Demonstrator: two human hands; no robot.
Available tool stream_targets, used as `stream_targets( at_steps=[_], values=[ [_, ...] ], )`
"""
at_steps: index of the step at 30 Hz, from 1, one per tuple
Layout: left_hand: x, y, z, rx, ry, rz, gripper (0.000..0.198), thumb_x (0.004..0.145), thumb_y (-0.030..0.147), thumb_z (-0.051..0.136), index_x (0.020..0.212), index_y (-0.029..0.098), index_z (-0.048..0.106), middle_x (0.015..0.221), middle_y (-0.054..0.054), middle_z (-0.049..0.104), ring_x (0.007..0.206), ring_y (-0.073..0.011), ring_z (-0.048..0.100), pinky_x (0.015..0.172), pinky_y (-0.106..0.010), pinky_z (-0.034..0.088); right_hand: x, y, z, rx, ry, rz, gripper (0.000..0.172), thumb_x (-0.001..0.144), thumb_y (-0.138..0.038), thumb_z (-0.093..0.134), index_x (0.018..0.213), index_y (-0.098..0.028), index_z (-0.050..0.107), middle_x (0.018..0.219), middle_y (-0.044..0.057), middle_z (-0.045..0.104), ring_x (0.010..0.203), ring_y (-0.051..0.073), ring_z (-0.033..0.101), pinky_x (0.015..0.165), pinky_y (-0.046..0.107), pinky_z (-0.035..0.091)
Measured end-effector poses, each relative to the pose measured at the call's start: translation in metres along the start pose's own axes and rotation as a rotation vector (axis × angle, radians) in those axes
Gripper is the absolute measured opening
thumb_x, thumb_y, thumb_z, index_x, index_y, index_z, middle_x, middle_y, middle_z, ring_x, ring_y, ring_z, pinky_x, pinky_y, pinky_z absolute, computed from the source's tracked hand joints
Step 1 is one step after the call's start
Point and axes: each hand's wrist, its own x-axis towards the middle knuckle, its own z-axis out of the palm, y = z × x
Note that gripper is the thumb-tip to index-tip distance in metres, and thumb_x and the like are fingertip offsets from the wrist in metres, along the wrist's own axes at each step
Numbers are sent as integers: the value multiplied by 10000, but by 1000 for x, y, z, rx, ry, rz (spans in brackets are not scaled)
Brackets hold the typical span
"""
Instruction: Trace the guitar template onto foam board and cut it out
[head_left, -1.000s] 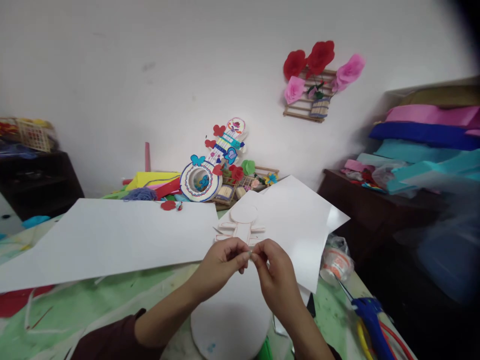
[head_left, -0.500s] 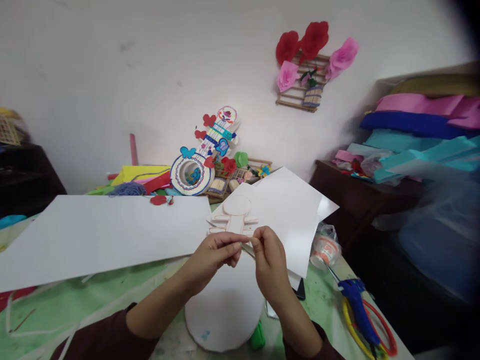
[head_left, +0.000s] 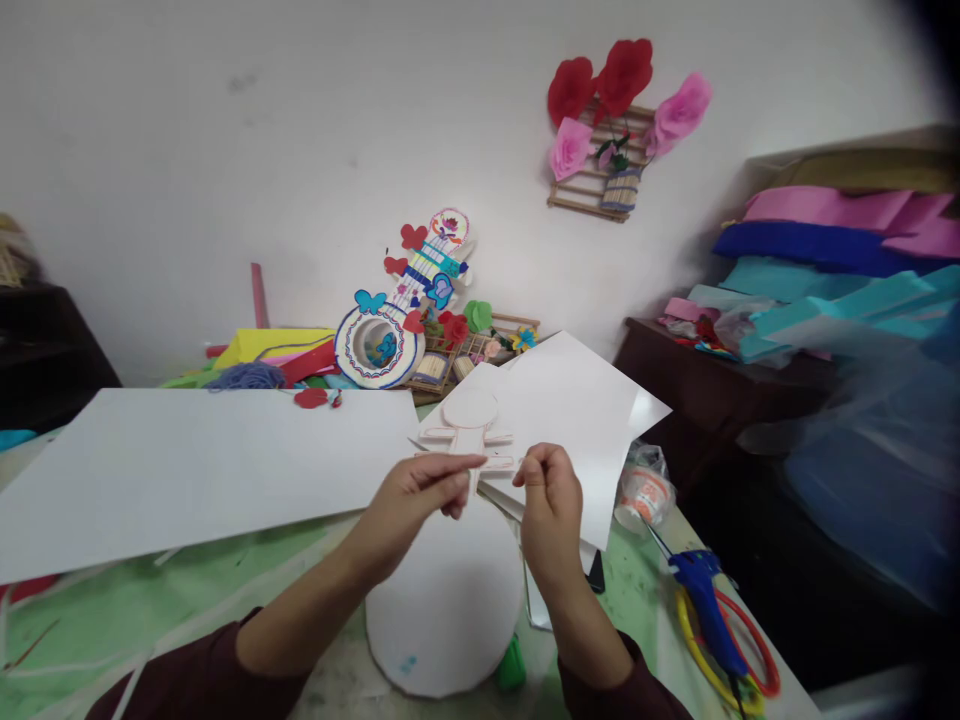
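My left hand [head_left: 420, 492] and my right hand [head_left: 550, 493] hover over the table, a small gap between them. Both are pinched closed, thumb against fingertips; what they hold is too thin to name. Just beyond them lies a flat figure [head_left: 469, 436] made of wooden sticks with a round paper head, on a white sheet [head_left: 577, 420]. Below my hands sits a white oval board [head_left: 442, 610].
A large white sheet [head_left: 195, 465] covers the left of the green table [head_left: 112, 610]. A blue glue gun [head_left: 701, 590] and yellow and red rings lie at the right. A paper cup [head_left: 643, 495] stands nearby. Paper crafts crowd the back wall.
My hands were touching at the fingertips; they have since drawn apart sideways. The view has shifted slightly down and to the right.
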Motion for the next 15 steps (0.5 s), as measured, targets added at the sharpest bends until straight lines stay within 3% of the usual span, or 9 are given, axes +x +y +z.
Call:
stream_targets(
  at_steps=[3, 5, 11, 15],
  values=[
    [3, 15, -11, -98, 174, 41, 221, 724, 220, 694, 933, 160, 736, 589, 11, 551, 562, -59, 469, 540, -172, 370, 6, 1, -7, 78, 111, 49, 156, 891, -312, 432, 782, -208, 470, 691, -35, 489, 664, 126, 459, 652, 276, 362],
    [4, 22, -15, -193, 206, 29, 236, 709, 201, 704, 934, 136, 728, 581, 16, 529, 549, -47, 451, 527, -154, 364, 7, 0, -9, 151, 103, 67, 144, 884, -313, 445, 801, -205, 493, 727, -28, 507, 677, 123, 469, 661, 275, 377],
    [3, 11, -4, -444, 20, -250, 211, 719, 153, 684, 911, 72, 714, 572, 26, 462, 511, -23, 395, 479, -128, 345, 1, -3, 0, 189, -175, 69, 188, 886, -313, 442, 866, -186, 579, 799, 21, 599, 714, 136, 520, 672, 281, 420],
    [2, 2, 3, -461, -9, -296, 203, 723, 127, 672, 913, 71, 714, 570, 23, 459, 511, -25, 399, 478, -125, 354, -3, -5, 4, 64, -293, 22, 216, 867, -358, 504, 931, -184, 615, 889, 52, 647, 800, 166, 567, 724, 309, 446]
  ],
)
